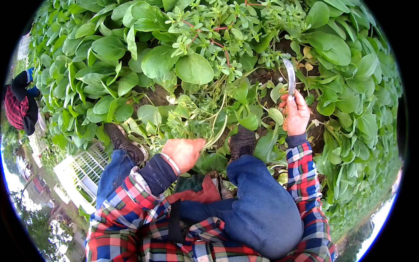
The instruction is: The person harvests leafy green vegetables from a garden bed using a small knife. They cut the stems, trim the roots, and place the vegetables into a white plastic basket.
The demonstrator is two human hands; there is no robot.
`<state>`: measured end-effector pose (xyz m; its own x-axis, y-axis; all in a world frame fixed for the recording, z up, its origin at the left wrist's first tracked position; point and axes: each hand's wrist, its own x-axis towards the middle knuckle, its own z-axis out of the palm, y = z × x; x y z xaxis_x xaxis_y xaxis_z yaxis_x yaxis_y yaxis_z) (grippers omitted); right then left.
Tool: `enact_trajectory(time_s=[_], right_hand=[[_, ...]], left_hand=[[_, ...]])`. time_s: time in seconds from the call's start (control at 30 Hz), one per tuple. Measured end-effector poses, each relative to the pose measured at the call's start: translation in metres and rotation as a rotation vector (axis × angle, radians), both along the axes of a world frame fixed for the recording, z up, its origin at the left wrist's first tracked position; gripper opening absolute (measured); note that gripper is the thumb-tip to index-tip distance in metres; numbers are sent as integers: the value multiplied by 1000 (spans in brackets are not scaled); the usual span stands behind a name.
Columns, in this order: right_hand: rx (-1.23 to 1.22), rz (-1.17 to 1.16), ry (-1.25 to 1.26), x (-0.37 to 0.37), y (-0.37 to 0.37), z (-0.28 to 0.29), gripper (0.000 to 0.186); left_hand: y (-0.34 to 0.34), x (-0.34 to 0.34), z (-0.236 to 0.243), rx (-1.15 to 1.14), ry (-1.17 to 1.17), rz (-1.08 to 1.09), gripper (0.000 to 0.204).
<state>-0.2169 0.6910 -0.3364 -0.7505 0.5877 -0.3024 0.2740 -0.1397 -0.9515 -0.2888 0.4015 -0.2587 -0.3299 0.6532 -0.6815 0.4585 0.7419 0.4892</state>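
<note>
Left hand (183,154), closed round stems (212,140); right hand (297,115), wrapped round a curved knife (290,76). Advisable: stems taut; knife clear of left hand.

I look remotely through 1 fisheye camera, the left of 2 on the head, facing steeply down over the jeans (266,209); it frames the left hand (182,153) and right hand (297,115) close up, with leafy greens (194,69) at the far side.

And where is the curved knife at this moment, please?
In the head view, the curved knife is right of centre, held in the right hand, its blade pointing toward the picture's top.
</note>
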Motion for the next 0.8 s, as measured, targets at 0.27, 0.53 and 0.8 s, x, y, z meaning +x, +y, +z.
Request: enact_trajectory(time_s=[0.27, 0.53, 0.8], right_hand=[[-192, -285, -23, -21, -8, -3, 19], [-224, -349, -97, 3, -6, -3, 17], [-274, -319, -114, 1, -4, -5, 17]], left_hand=[[112, -28, 43, 601, 420, -51, 45], [178, -101, -68, 80, 757, -1, 64], [165, -117, -82, -414, 480, 114, 65]])
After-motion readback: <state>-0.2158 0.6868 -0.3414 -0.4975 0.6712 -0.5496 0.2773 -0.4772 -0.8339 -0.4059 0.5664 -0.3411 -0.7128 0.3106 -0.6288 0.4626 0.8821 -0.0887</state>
